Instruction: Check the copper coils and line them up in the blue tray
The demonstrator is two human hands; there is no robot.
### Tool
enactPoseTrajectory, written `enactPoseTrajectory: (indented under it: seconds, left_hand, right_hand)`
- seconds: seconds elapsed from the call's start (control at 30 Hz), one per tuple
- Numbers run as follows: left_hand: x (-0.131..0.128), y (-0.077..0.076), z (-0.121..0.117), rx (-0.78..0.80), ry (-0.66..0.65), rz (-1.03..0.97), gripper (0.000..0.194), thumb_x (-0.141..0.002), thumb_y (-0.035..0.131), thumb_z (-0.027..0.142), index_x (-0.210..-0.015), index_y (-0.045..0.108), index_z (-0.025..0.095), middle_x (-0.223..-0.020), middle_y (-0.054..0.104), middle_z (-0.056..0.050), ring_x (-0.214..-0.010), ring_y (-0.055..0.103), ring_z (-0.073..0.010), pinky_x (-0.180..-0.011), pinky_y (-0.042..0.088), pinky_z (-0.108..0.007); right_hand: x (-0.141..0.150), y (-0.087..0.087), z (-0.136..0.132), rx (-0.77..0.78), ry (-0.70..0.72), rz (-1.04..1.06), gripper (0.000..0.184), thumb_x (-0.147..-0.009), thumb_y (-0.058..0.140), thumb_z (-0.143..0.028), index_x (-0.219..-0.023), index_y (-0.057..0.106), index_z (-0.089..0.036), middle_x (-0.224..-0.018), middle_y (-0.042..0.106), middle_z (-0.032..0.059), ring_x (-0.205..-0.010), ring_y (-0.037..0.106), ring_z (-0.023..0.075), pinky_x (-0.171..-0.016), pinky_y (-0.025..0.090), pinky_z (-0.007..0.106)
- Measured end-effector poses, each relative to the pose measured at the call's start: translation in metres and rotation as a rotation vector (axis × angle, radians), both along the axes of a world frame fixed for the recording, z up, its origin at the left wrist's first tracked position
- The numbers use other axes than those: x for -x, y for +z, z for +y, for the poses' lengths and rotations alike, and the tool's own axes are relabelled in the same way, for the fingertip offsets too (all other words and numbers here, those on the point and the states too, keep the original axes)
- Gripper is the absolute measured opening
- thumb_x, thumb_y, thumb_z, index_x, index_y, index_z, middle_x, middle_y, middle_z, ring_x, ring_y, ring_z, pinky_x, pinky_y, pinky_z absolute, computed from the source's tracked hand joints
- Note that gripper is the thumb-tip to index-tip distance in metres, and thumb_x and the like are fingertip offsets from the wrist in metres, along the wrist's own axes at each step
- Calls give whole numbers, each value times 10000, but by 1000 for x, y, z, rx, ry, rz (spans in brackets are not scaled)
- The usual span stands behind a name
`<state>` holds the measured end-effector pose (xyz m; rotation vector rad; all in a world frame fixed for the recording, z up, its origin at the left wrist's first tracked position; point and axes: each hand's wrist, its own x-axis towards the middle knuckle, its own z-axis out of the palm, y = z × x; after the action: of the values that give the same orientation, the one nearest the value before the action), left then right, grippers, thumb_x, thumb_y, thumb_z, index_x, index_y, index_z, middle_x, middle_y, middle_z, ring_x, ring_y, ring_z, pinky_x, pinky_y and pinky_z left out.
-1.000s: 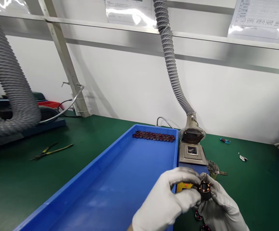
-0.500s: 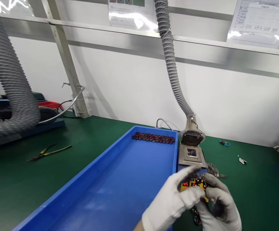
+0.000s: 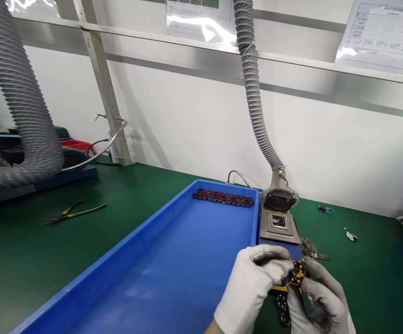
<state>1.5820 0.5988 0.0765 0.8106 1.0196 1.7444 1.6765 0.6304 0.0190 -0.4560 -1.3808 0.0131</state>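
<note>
My left hand (image 3: 257, 278), in a white glove, is closed in a pinch at the left edge of a small round black part with copper-coloured dots around its rim (image 3: 297, 272). Gripping the same part from the right and below is my right hand (image 3: 321, 297), its glove fingertips stained dark. Below the hands lie more round dotted parts (image 3: 284, 311) on the bench. Just behind them stands a metal solder pot (image 3: 279, 227) with a shiny square opening; my fingers cover much of its yellow front panel (image 3: 279, 288).
A long blue tray (image 3: 145, 232) holds a block of dark red round parts (image 3: 224, 198) at its far end. A grey hose (image 3: 253, 88) ends in a hood above the pot. Pliers (image 3: 76, 213) lie left on the green bench. A scrap (image 3: 350, 235) lies right.
My fingers have closed in around the round part, which has moved slightly right and turned its dotted face toward me. The red digits on the panel are now hidden.
</note>
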Motion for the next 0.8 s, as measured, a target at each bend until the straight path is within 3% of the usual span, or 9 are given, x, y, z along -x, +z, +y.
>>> enactPoseTrajectory:
  seconds: [0.1, 0.2, 0.3, 0.4, 0.57, 0.7, 0.8]
  left_hand:
    - [-7, -9, 3, -107, 136, -171, 71, -462, 658, 120, -527, 661, 148, -565, 648, -32, -534, 585, -136, -519, 467, -184]
    - [-5, -16, 3, -279, 218, -280, 137, -517, 674, 122, -635, 682, 190, -683, 679, -13, -659, 622, -144, -620, 494, -191]
    - [-1, -11, -1, -219, 90, -202, 225, -541, 680, 112, -758, 695, 171, -768, 689, -44, -700, 624, -151, -631, 495, -191]
    - [1, -3, -3, -110, -7, -123, 181, -524, 701, 132, -705, 695, 138, -702, 685, -54, -635, 611, -136, -595, 485, -170]
    - [-1, -3, -1, -119, 94, -83, 133, -545, 707, 129, -677, 687, 131, -656, 677, -41, -600, 602, -121, -573, 481, -147]
    - [8, -3, -3, -304, 190, -250, 131, -577, 726, 134, -697, 690, 173, -656, 679, -16, -613, 623, -108, -620, 497, -131]
    - [20, -1, -16, -326, 274, -299, 163, -563, 767, 180, -701, 695, 228, -672, 685, 5, -643, 644, -125, -648, 512, -141]
  right_hand:
    - [2, 0, -1, -4, 0, -15, 250, -685, 658, -40, -846, 573, -211, -958, 591, 38, -844, 594, 176, -753, 494, 319]
    - [1, -3, 2, -5, 4, -5, 249, -680, 663, -47, -849, 573, -206, -966, 600, 49, -852, 602, 175, -730, 494, 292]
    - [0, -5, 3, -3, 36, 2, 236, -687, 664, -67, -855, 574, -208, -995, 598, 54, -863, 606, 179, -707, 504, 284]
    - [1, -3, -1, 27, 62, 21, 243, -694, 651, -49, -864, 579, -207, -996, 597, 47, -877, 598, 169, -732, 503, 281]
    - [3, -3, -4, 12, 110, -40, 255, -686, 640, -22, -862, 585, -197, -989, 599, 48, -877, 600, 163, -725, 508, 265]
    - [1, -7, 1, 67, 171, -14, 226, -690, 654, -54, -844, 571, -197, -971, 609, 61, -875, 612, 163, -708, 517, 252]
    - [-8, -9, 7, 135, 266, -47, 255, -682, 667, -76, -873, 557, -205, -953, 621, 61, -879, 625, 167, -691, 535, 244]
